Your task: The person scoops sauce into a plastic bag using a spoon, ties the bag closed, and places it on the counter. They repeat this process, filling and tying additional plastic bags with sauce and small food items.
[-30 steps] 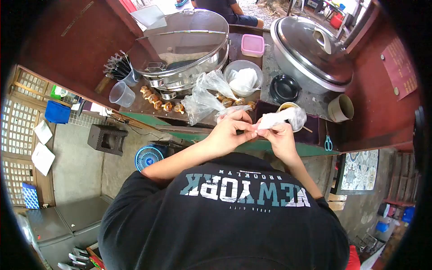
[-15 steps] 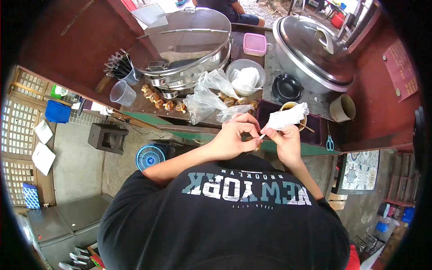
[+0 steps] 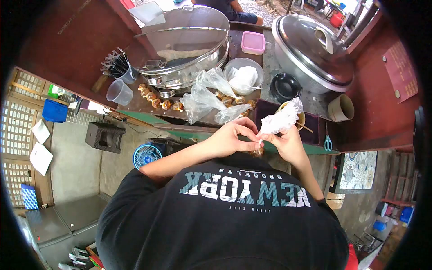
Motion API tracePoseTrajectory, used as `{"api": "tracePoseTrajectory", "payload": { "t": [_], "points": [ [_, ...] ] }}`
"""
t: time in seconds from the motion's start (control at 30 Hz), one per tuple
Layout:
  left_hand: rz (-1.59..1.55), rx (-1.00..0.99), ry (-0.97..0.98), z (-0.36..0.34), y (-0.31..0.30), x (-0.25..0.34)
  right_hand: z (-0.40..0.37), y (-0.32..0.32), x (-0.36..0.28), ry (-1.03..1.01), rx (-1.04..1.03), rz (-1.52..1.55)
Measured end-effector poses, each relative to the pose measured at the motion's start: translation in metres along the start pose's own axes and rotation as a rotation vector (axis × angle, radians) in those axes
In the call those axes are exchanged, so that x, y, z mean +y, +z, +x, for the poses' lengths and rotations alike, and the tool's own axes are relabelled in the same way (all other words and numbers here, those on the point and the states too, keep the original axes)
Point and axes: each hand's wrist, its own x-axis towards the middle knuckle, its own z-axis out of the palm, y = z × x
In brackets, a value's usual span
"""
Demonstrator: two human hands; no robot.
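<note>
Both my hands are together in front of my chest, at the counter's near edge. My left hand (image 3: 236,138) pinches the twisted neck of a small plastic bag (image 3: 283,118) between thumb and fingertips. My right hand (image 3: 284,143) is closed around the same neck, with the bag's crumpled whitish upper part standing above its fingers. Below the fingertips hangs a small brown-filled part (image 3: 257,152), mostly hidden by my hands. Tied bags of brown sauce (image 3: 166,105) line the counter to the left. Loose clear plastic bags (image 3: 202,101) lie just beyond my left hand.
Behind stand a round lidded steamer (image 3: 184,45) and a large lidded pot (image 3: 310,54). A bowl with white plastic (image 3: 231,67), black bowls (image 3: 286,87), a pink-lidded container (image 3: 253,42), a clear cup (image 3: 119,92) and scissors (image 3: 328,143) are around. A person (image 3: 238,11) sits beyond the counter.
The bag's upper part has swung more upright and slightly left. My right hand has turned a little, and the fingertips of both hands have come closer together at the neck.
</note>
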Motion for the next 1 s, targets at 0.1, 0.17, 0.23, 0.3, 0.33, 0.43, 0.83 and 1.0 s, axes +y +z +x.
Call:
{"api": "tracePoseTrajectory", "payload": {
  "t": [0.1,0.17,0.23,0.3,0.33,0.43,0.83,1.0],
  "points": [
    [-0.050,-0.033,0.006,0.004,0.001,-0.003,-0.001,-0.003,0.002,0.005,-0.018,0.028],
    [-0.077,-0.031,0.013,0.005,0.002,-0.003,-0.003,-0.005,0.001,0.031,0.015,0.084],
    [-0.058,-0.021,0.029,0.005,0.004,-0.005,-0.004,-0.003,0.002,0.045,0.046,0.108],
    [0.008,0.000,0.055,0.005,0.004,-0.016,-0.001,0.002,0.011,0.047,0.076,0.097],
    [0.087,0.046,0.065,0.007,0.003,-0.030,0.002,0.002,0.021,0.080,0.044,0.006],
    [0.361,0.191,0.079,0.013,-0.006,-0.055,0.022,0.008,0.050,0.178,0.058,-0.214],
    [0.953,0.627,0.350,0.072,-0.061,-0.049,0.066,0.039,0.131,-0.133,0.098,-0.699],
    [1.238,0.462,0.391,0.097,-0.087,-0.055,0.067,0.038,0.123,-0.114,0.146,-0.655]
  ]
}}
